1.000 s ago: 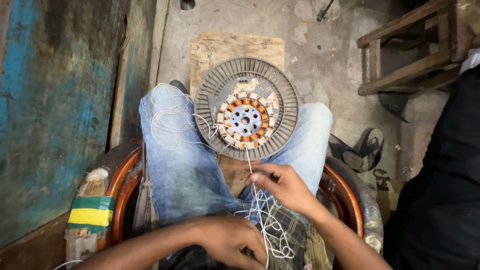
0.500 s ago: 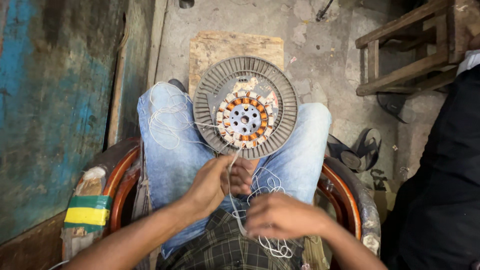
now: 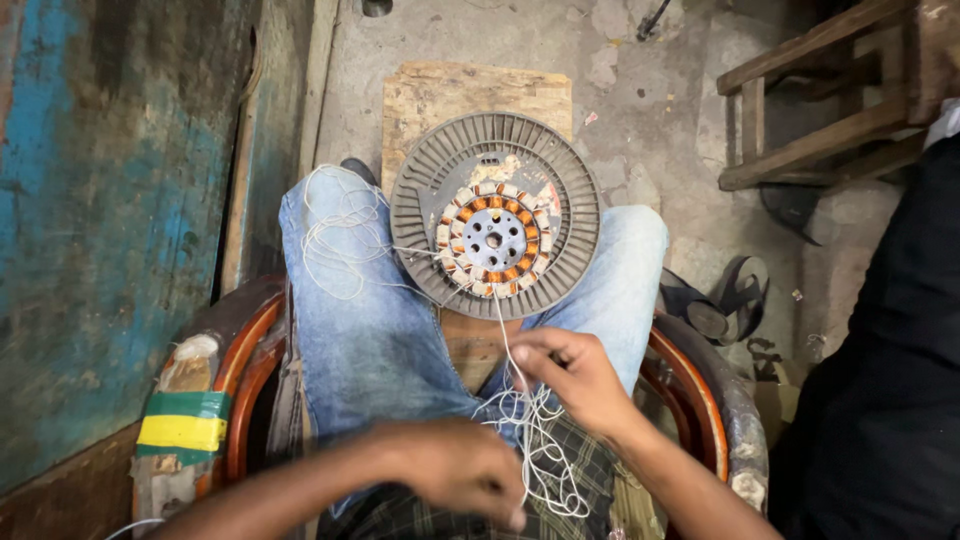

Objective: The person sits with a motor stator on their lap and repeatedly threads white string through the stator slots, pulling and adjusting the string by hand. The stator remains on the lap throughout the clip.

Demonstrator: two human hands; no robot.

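Observation:
A round grey finned motor stator (image 3: 497,214) with copper windings at its centre rests on my knees, which are in blue jeans (image 3: 370,320). White string (image 3: 505,345) runs from its windings down to my hands and loops loosely over my left thigh. My right hand (image 3: 570,375) pinches the string just below the stator. Lower down, near my lap, my left hand (image 3: 455,470) is closed on the same string. A tangle of loose string (image 3: 545,455) lies between the two hands.
I sit in a round-armed chair (image 3: 240,350) with yellow and green tape on its left arm. A wooden board (image 3: 470,95) lies on the concrete floor ahead. A blue wall is at left, a wooden bench (image 3: 830,110) at upper right, sandals (image 3: 720,300) and a person in black (image 3: 890,380) at right.
My left hand has dropped from just under the stator to my lap. My right hand has risen to the string below the stator, pulling it taut.

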